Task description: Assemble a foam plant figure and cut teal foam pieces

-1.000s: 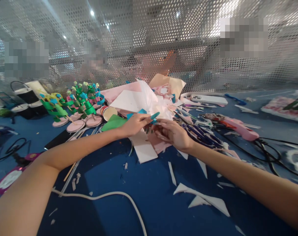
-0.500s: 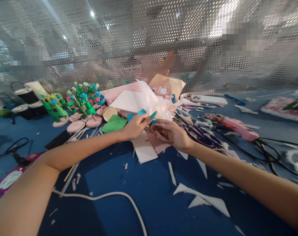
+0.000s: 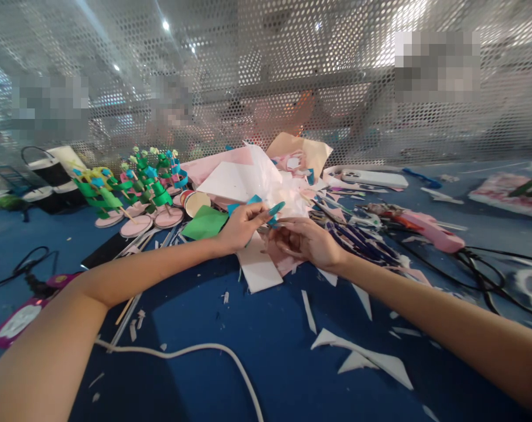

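My left hand (image 3: 243, 226) pinches a small folded piece of blue paper (image 3: 276, 208) between thumb and fingers. My right hand (image 3: 315, 241) faces it from the other side, fingers curled and their tips at the lower edge of the same piece. Behind the left hand lies more blue paper (image 3: 253, 201), and a green paper sheet (image 3: 207, 223) is beside its wrist. Under both hands rest a white card (image 3: 261, 271) and pink paper, partly covered by the fingers.
Paper-curl plants on pink round bases (image 3: 168, 217) stand left, near a small tub (image 3: 196, 204). At right lie a pink glue gun (image 3: 437, 230) with black cords, and a phone (image 3: 375, 177). A white cable (image 3: 195, 348) and paper scraps (image 3: 362, 354) are in front; a perforated metal screen (image 3: 266, 76) rises behind.
The blue piece has tilted slightly, its tip now pointing more to the right. Both hands have barely moved and stay close together.
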`<state>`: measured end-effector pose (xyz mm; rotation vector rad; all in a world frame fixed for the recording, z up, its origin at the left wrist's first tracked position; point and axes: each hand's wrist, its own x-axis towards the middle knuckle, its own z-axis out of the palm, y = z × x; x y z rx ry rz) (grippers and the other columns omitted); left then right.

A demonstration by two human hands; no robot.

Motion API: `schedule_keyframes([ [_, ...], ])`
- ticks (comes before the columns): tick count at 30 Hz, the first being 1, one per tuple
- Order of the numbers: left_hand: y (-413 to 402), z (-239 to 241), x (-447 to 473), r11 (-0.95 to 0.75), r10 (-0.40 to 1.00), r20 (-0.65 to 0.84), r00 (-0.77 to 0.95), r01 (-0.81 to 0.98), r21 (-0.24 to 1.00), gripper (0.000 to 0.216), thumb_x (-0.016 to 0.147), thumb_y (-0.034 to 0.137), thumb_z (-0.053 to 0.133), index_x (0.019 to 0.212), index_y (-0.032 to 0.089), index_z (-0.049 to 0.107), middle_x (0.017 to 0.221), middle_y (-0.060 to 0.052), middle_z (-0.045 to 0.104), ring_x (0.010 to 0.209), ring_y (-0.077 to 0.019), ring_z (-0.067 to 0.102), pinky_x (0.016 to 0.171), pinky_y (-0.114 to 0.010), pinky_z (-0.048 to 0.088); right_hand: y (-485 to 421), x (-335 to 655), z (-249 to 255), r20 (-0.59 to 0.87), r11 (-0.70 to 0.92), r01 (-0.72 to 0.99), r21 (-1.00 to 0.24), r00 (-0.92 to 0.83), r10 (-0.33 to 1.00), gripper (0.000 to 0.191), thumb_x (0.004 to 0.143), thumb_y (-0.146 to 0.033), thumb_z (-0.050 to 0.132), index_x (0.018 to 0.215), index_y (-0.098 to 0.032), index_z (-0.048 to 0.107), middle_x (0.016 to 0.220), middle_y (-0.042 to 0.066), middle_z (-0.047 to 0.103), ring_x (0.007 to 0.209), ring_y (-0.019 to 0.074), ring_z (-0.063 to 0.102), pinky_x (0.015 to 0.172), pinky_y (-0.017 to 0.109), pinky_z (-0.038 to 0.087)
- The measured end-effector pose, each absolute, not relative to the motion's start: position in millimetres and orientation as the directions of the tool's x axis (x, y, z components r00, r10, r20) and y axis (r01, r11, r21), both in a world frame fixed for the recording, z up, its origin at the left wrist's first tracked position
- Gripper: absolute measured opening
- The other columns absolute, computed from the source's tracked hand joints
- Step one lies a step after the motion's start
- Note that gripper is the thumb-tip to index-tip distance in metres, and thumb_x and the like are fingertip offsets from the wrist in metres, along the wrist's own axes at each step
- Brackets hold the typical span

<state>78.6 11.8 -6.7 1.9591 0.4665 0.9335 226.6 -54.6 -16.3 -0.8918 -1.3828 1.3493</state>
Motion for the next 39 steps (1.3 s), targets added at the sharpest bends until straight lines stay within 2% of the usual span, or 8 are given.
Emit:
schedule_keyframes([
  [5,14.5,-11.2,79.6,-0.463,0.643,0.396,0.656,-0.079,0.883,0.044,0.073,0.058,0.054,0.064,0.015,0.050,0.052,0.005,0.042,0.050,-0.0064,0.037,0.054,-0.022,0.032,-53.2,226.2,-16.9,0.123,0.092,-0.140,-0.986,-0.231,0.965,0.022,0.069,-0.032,0.051,0.062,-0.012,0.058,0.052,0.004,0.055,0.038,0.0065,0.039,0.035,0.019,0.022],
  [10,18.1,-13.4,79.9,-0.496,0.654,0.422,0.628,-0.065,0.866,0.045,0.072,0.059,0.055,0.065,0.014,0.053,0.058,0.004,0.048,0.055,-0.0066,0.039,0.057,-0.022,0.034,-55.3,223.4,-12.6,0.126,0.091,-0.170,-0.981,-0.204,0.971,0.016,0.067,-0.030,0.053,0.068,-0.015,0.058,0.058,0.002,0.057,0.038,0.0044,0.036,0.034,0.018,0.019],
  [13,16.4,-11.7,78.7,-0.503,0.677,0.377,0.633,0.024,0.864,0.044,0.074,0.057,0.053,0.069,0.014,0.054,0.058,0.004,0.047,0.053,-0.0063,0.038,0.056,-0.022,0.033,-57.1,221.8,-10.6,0.136,0.091,-0.200,-0.975,-0.222,0.966,0.015,0.069,-0.029,0.053,0.073,-0.015,0.056,0.061,0.001,0.059,0.036,0.0035,0.034,0.033,0.018,0.018],
  [16,13.2,-8.9,78.1,-0.516,0.673,0.357,0.648,0.066,0.854,0.047,0.075,0.060,0.050,0.062,0.014,0.050,0.055,0.005,0.045,0.054,-0.0065,0.039,0.057,-0.022,0.034,-58.1,220.9,-9.7,0.141,0.082,-0.222,-0.972,-0.263,0.954,0.016,0.070,-0.029,0.051,0.076,-0.015,0.054,0.061,0.000,0.058,0.033,0.0032,0.030,0.031,0.019,0.013],
  [25,10.5,-8.4,78.6,-0.433,0.676,0.314,0.667,0.014,0.901,0.044,0.072,0.057,0.057,0.060,0.016,0.046,0.049,0.006,0.039,0.050,-0.0064,0.041,0.050,-0.021,0.032,-54.5,223.2,-11.8,0.120,0.070,-0.213,-0.975,-0.232,0.965,0.017,0.069,-0.029,0.051,0.071,-0.013,0.056,0.057,0.001,0.054,0.035,0.0044,0.034,0.031,0.019,0.013],
  [32,6.3,-5.7,78.6,-0.392,0.703,0.295,0.647,0.006,0.920,0.039,0.070,0.053,0.061,0.072,0.016,0.048,0.053,0.006,0.045,0.049,-0.0053,0.042,0.050,-0.020,0.033,-52.4,226.0,-15.4,0.131,0.073,-0.207,-0.976,-0.282,0.950,0.020,0.070,-0.031,0.048,0.069,-0.012,0.055,0.055,0.001,0.052,0.031,0.0041,0.032,0.029,0.019,0.011],
  [36,6.0,-7.3,77.8,-0.427,0.658,0.324,0.680,-0.019,0.904,0.037,0.075,0.053,0.056,0.073,0.017,0.047,0.052,0.007,0.044,0.044,-0.0040,0.039,0.047,-0.020,0.032,-53.2,226.3,-14.0,0.126,0.061,-0.219,-0.974,-0.296,0.947,0.017,0.068,-0.029,0.048,0.069,-0.013,0.055,0.057,0.001,0.054,0.032,0.0038,0.033,0.029,0.019,0.011],
  [39,8.0,-9.3,78.0,-0.453,0.608,0.344,0.716,-0.044,0.891,0.037,0.078,0.053,0.051,0.076,0.017,0.046,0.053,0.006,0.045,0.047,-0.0051,0.043,0.049,-0.020,0.035,-54.4,225.7,-12.2,0.122,0.059,-0.215,-0.975,-0.292,0.949,0.016,0.067,-0.028,0.049,0.070,-0.013,0.055,0.057,0.001,0.054,0.033,0.0038,0.033,0.031,0.019,0.012],
])
